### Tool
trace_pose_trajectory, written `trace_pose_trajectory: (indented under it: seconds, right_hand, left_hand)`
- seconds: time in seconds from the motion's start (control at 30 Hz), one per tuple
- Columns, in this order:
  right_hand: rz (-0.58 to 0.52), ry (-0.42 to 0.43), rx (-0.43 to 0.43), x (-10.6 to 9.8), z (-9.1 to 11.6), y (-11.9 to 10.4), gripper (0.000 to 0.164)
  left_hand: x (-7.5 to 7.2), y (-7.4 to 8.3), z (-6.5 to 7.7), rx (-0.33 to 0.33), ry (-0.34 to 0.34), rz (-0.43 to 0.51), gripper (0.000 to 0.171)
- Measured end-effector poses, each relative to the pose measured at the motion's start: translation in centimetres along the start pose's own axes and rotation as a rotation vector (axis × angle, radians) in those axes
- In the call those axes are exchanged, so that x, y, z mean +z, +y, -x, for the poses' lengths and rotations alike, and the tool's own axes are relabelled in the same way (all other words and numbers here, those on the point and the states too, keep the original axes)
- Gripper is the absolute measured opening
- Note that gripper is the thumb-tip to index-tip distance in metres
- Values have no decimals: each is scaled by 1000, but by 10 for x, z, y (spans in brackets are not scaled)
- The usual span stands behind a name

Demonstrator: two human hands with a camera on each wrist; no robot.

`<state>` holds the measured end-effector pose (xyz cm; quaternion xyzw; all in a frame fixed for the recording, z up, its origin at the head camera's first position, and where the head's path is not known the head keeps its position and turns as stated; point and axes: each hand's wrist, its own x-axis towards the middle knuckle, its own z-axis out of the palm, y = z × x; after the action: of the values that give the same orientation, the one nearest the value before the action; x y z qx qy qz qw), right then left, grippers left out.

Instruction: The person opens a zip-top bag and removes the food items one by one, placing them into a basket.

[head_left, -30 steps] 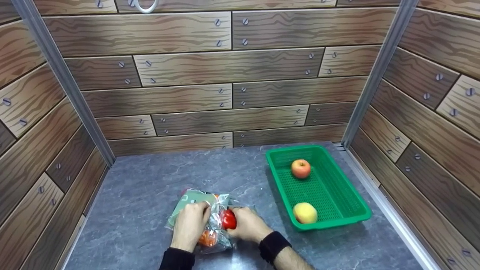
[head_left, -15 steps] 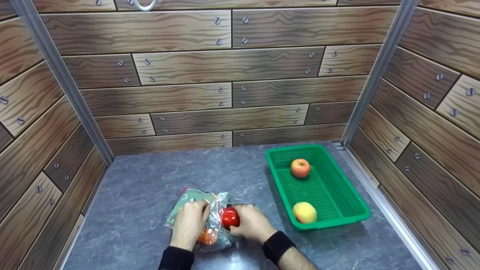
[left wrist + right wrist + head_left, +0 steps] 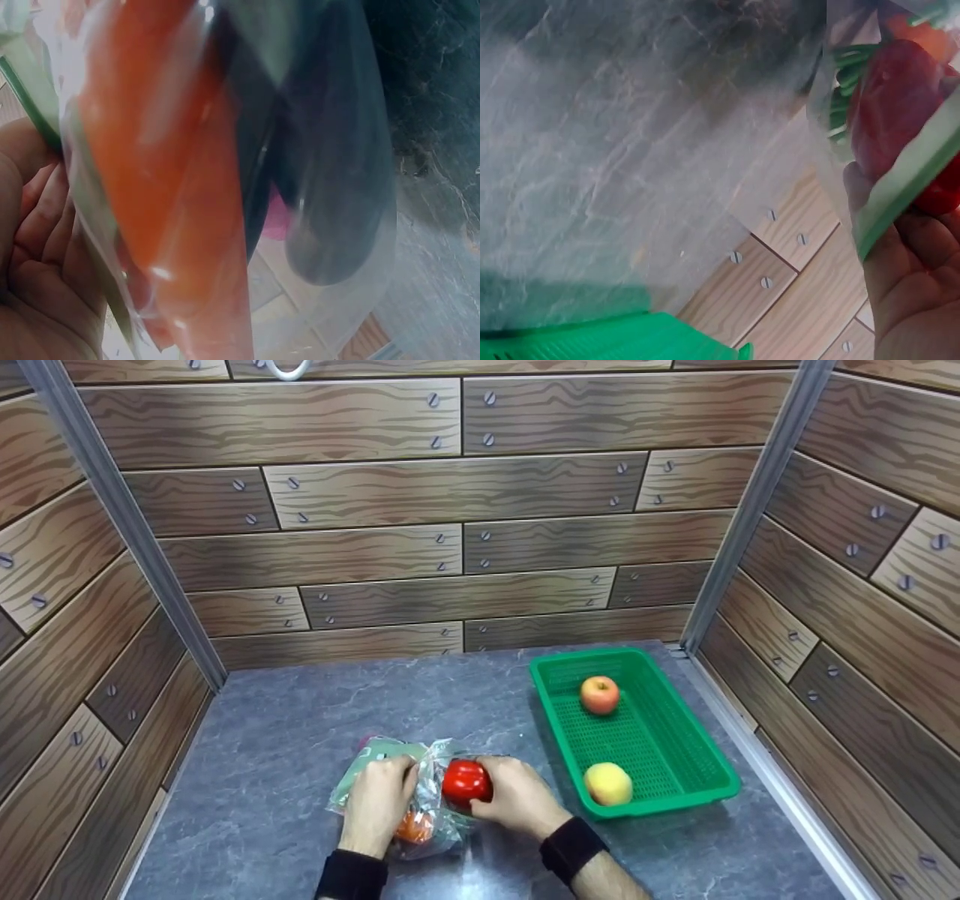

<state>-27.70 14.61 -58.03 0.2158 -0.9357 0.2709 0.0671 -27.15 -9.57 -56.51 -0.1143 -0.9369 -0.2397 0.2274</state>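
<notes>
A clear zip bag (image 3: 433, 771) with a green panel lies at the front middle of the table. My left hand (image 3: 375, 804) pinches the bag's edge, its fingers partly hidden in the head view. My right hand (image 3: 523, 799) holds a glossy red bell pepper (image 3: 465, 782) at the bag's opening, thumb on the near side. Through the plastic in the left wrist view show an orange carrot (image 3: 165, 150) and a dark eggplant (image 3: 337, 187). Green stems (image 3: 847, 82) appear beside the pepper in the right wrist view. A green strip (image 3: 907, 187) edges the bag's mouth there.
To the right stands a green plastic basket (image 3: 667, 735). Inside it are a red-yellow apple (image 3: 600, 695) at the back and a yellow peach-like fruit (image 3: 608, 784) near the front. Wood-patterned walls (image 3: 375, 495) enclose the grey table (image 3: 285, 720).
My right hand has drawn the red bell pepper rightward and slightly up toward the bag's opening, so more of it shows. My left hand has stayed nearly still on the bag.
</notes>
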Motion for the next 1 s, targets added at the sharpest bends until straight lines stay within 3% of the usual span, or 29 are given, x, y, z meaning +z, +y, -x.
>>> trace_pose_trajectory:
  seconds: [0.27,0.7,1.0]
  right_hand:
    - [7,35,20,-19,1,-1,58]
    - [56,140,5,-48,3,4,54]
    - [51,189,40,-66,5,12,57]
  left_hand:
    - [-3,4,-2,-3,16,7,9]
    - [-9,13,-8,28,44,12,7]
    - [-13,16,-10,10,13,21,5]
